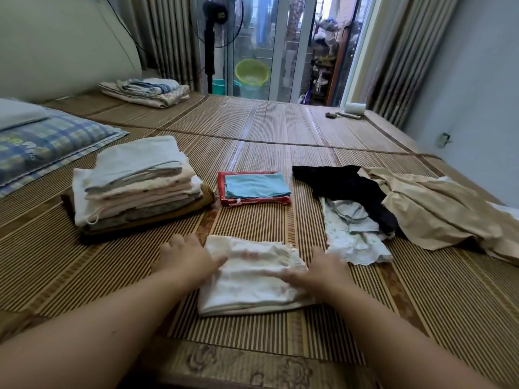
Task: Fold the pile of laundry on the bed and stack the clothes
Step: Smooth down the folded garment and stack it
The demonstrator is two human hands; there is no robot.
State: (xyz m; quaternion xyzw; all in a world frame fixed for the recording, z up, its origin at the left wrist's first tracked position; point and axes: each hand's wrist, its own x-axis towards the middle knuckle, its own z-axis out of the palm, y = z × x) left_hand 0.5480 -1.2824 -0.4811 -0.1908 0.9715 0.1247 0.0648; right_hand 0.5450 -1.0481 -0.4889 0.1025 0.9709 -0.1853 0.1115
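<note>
Bamboo mat (106, 276) | left hand (188, 259), right hand (323, 272) flat on side edges of white garment (252, 284)

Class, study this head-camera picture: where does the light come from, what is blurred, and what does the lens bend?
Head view: daylight enters through the glass door at the back, leaving a pale sheen on the mat; the left hand and right hand are motion-blurred, the folded stack sharp; the mat's seams bow from wide-angle distortion.
</note>
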